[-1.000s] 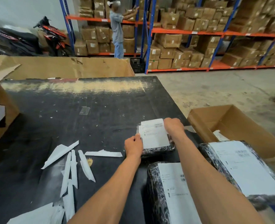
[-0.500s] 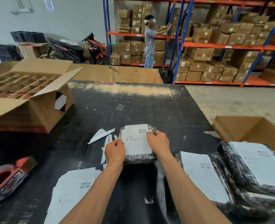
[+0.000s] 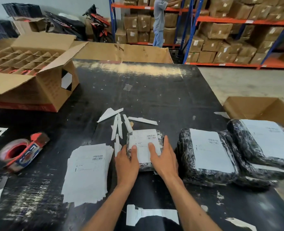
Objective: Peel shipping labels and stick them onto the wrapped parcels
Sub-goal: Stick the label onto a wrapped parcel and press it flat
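My left hand [image 3: 127,162] and right hand [image 3: 162,160] lie flat, fingers straight, pressing the white paper shipping label [image 3: 143,144] onto the small black plastic-wrapped parcel [image 3: 145,148] at table centre. Stack of unpeeled white labels [image 3: 88,172] at nine o'clock. Risk: uneven pressing could trap creases or leave edges lifting on that lumpy wrap.

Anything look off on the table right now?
Only clutter: peeled backing strips lie scattered beside the small parcel, whose label looks flat under both hands.
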Motion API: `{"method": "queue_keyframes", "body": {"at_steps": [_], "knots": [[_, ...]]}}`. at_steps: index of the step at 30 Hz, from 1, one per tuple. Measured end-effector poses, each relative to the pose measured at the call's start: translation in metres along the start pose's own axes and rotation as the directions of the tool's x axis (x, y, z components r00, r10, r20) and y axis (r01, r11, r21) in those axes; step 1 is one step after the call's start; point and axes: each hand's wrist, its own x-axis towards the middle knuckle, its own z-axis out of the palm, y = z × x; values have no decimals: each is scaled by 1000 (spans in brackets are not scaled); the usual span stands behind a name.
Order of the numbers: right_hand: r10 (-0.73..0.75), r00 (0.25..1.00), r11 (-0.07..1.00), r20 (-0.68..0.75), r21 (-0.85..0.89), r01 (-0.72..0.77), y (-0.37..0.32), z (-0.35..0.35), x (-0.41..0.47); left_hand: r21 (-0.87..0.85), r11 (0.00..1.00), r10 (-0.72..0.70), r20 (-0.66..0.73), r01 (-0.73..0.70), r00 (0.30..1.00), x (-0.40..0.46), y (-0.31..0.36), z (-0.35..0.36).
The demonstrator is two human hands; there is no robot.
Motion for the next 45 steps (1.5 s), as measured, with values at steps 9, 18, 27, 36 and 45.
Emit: {"method": "queue_keyframes", "body": {"at_steps": [9, 18, 27, 36, 45], "knots": [[-3, 997, 997, -73, 72, 8, 17, 11, 0, 57, 994, 93, 25, -94, 995, -6, -13, -4], [12, 993, 995, -119, -93, -23, 3, 7, 4, 277, 954, -110, -39, 117, 993, 5, 18, -4], [44, 983, 983, -181, -167, -75, -8, 11, 37, 461, 879, -109, -55, 122, 993, 28, 28, -6], [216, 976, 923, -6, -327, -206, -29, 7, 59, 655, 747, -251, 114, 118, 961, 60, 45, -4], [206, 977, 897, -46, -390, -208, -36, 9, 77, 657, 719, -427, 157, 229, 890, 88, 49, -6]]}}
